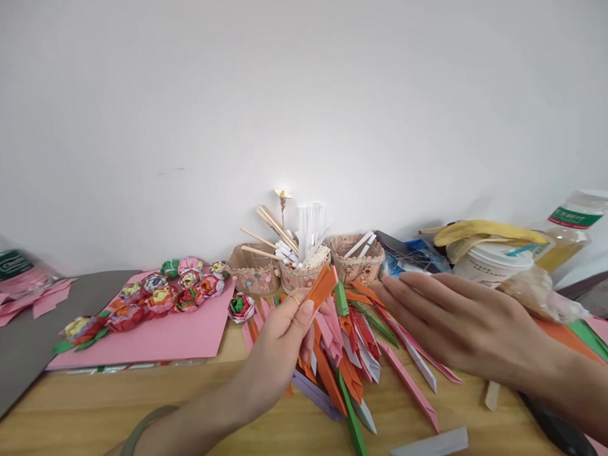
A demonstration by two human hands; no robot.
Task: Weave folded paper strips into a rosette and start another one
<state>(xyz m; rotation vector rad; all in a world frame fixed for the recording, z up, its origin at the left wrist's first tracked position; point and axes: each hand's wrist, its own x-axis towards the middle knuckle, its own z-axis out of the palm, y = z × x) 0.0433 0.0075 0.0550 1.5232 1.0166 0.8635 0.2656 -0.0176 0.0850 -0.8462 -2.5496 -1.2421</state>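
My left hand pinches a folded orange paper strip between thumb and fingers, its upper end pointing up and to the right. Held flat, my right hand has its fingers stretched out to the left, apart from the orange strip and with nothing seen in it; its palm is hidden. Between and below the hands lies a loose pile of folded paper strips in several colours, among them a pink strip, a green strip and a purple strip. A pale grey strip lies nearer to me.
Folded paper flowers rest on pink paper at the left. Against the wall stand small decorated baskets with sticks and white rods. A lidded cup, a banana peel and a bottle crowd the right.
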